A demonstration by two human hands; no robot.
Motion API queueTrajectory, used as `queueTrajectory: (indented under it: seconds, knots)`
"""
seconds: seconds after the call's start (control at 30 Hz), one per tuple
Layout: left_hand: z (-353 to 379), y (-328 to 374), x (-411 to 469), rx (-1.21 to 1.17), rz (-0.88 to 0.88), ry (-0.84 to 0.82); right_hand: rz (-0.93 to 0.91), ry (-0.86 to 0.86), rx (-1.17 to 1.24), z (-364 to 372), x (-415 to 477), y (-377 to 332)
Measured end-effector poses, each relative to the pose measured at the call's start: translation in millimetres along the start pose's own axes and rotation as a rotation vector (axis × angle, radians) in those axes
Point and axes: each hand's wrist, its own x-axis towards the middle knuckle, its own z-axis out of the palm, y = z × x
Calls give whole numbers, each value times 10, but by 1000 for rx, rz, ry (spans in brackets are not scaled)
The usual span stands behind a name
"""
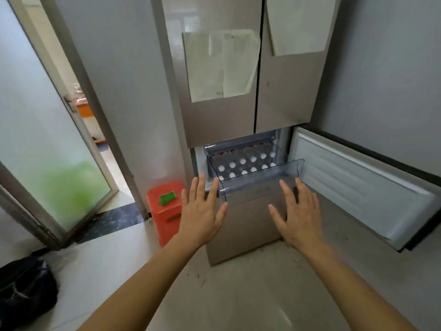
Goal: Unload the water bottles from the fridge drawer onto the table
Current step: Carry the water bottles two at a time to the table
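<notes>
Clear drawer (262, 180) full of bottles (242, 161)

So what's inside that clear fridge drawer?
The clear drawer holds rows of water bottles, seen mostly as white caps. Their bodies and the drawer's back, under the shelf above, are hidden.

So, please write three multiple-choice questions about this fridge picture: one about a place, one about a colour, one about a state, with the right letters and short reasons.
1. Where does the orange box stand?
A. on the floor, left of the fridge
B. inside the drawer
C. on top of the fridge

2. What colour are the bottle caps in the drawer?
A. blue
B. white
C. black

3. How are the hands?
A. each holds a bottle
B. both open and empty
C. both clenched into fists

Answers: 1 A, the box stands on the floor beside the fridge's lower left corner. 2 B, rows of white round tops show in the clear drawer. 3 B, left hand and right hand have spread fingers, holding nothing.
</notes>
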Motion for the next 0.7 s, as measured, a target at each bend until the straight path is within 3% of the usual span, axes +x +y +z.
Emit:
queueTrajectory:
  seconds: [0.3,0.7]
  knots:
    - [903,601,1401,-52,49,-156,149,-105,17,451,1104,1101]
    - [1601,874,2750,-15,-206,-273,-85,-398,140,1291,2942,1764]
